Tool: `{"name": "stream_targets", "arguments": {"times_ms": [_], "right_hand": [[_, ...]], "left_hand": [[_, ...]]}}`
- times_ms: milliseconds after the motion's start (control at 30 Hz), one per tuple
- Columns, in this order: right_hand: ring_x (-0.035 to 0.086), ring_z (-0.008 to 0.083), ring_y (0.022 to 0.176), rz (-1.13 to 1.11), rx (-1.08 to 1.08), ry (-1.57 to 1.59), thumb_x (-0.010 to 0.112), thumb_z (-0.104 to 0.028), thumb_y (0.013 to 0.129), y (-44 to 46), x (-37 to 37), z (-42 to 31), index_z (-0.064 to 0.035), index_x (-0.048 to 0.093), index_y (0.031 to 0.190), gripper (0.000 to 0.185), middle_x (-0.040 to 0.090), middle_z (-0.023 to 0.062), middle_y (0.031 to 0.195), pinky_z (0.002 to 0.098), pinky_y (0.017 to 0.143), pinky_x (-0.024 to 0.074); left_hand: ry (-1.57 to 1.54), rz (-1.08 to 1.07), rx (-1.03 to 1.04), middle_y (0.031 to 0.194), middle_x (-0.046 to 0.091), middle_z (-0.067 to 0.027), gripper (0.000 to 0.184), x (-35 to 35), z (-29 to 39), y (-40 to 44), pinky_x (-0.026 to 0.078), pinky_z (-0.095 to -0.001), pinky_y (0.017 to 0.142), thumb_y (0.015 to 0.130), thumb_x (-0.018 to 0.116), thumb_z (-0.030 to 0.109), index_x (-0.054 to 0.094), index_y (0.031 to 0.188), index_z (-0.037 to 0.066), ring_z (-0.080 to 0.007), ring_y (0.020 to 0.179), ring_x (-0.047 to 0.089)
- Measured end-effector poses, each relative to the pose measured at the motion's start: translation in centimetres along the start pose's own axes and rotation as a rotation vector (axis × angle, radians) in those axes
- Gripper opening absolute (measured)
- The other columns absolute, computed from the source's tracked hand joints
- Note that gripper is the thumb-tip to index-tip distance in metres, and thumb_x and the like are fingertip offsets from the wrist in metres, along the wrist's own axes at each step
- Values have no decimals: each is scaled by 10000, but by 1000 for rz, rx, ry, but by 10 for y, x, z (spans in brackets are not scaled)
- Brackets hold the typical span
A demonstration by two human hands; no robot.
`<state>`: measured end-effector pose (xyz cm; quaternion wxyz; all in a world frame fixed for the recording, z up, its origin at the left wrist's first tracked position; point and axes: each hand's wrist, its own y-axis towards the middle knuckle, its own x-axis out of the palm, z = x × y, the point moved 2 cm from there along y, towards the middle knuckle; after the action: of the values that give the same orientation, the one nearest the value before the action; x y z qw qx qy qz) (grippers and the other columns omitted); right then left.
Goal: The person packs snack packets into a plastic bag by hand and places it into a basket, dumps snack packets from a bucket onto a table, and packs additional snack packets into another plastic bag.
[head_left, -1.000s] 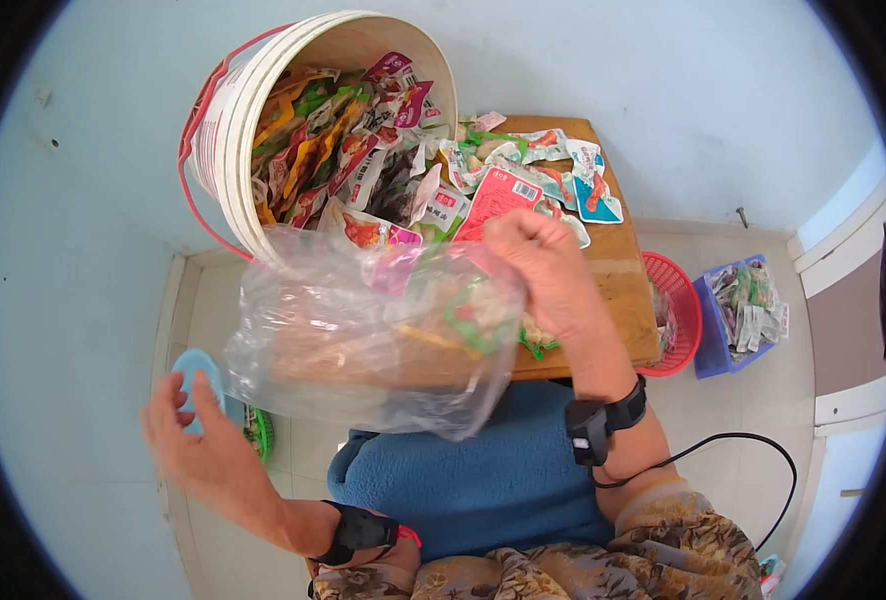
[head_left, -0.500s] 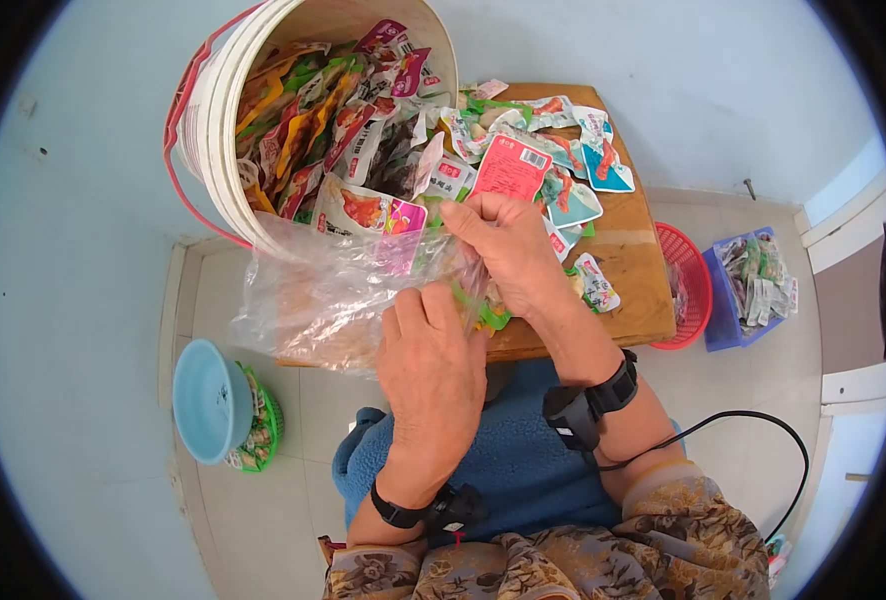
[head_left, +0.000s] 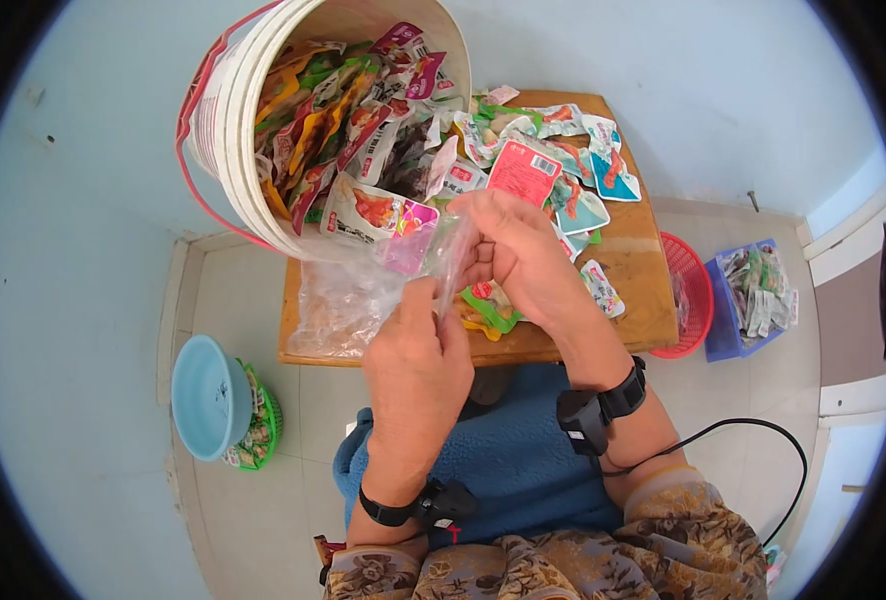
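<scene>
A clear plastic bag (head_left: 348, 300) lies partly on the wooden table (head_left: 633, 300), its right edge raised between my hands. My left hand (head_left: 418, 370) pinches the near side of that edge, fingers closed. Closed on the upper part of the same edge is my right hand (head_left: 518, 255), thumb uppermost. Just beyond the hands are a red packet (head_left: 525, 174) and a white-and-purple packet (head_left: 375, 213) at the bucket's mouth. A green-edged packet (head_left: 496, 307) sits under and between my hands, near the table's front edge.
A white bucket (head_left: 238, 130) full of packets lies tilted at the back left. Small packets (head_left: 613, 165) spread over the table's back right. On the floor are a blue basin (head_left: 208, 398), a green basket (head_left: 274, 420), a red basket (head_left: 701, 295) and a blue-purple basket (head_left: 725, 325).
My left hand has come in from the far left and taken hold of the bag's edge. The bag, earlier spread out in the air, has lowered and bunched up on the table.
</scene>
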<state>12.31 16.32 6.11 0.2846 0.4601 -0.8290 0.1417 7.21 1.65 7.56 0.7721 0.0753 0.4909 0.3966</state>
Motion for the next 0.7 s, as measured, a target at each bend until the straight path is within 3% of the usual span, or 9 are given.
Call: {"name": "stream_targets", "arguments": {"times_ms": [67,167,300,367,700], "right_hand": [[667,145,757,-90,-48,-32,679,-224,929,-1,2,0,-9,583,1137,314,674,58,885,280,694,562],[648,134,719,-121,-77,-196,710,-157,893,-3,6,3,-2,544,1071,289,652,60,812,273,629,552],[652,137,726,-59,-88,-212,700,-100,886,-6,9,7,6,544,1080,271,660,73,838,277,628,555],[651,132,720,-58,-120,-237,688,-100,894,-7,11,6,8,552,1058,239,666,79,850,278,624,553],[636,93,705,-80,-158,-330,650,-99,924,-9,9,10,11,637,895,114,656,34,807,240,627,550]], "left_hand": [[-114,76,-57,615,591,-148,156,-4,-3,4,438,-370,502,858,632,17,594,1008,-1,-267,514,578],[-141,78,-76,615,570,-164,97,-9,-4,7,422,-354,504,898,617,52,613,971,-12,-235,504,534],[-106,79,-51,614,545,-181,111,-13,1,10,409,-358,505,929,585,75,622,911,-28,-243,495,492],[-117,-6,-94,724,600,-232,116,-15,4,10,448,-478,568,942,567,90,598,905,-16,-437,651,592],[-112,-56,-34,781,596,-226,213,-18,-1,10,444,-468,601,986,504,127,609,885,-29,-422,700,579]]}}
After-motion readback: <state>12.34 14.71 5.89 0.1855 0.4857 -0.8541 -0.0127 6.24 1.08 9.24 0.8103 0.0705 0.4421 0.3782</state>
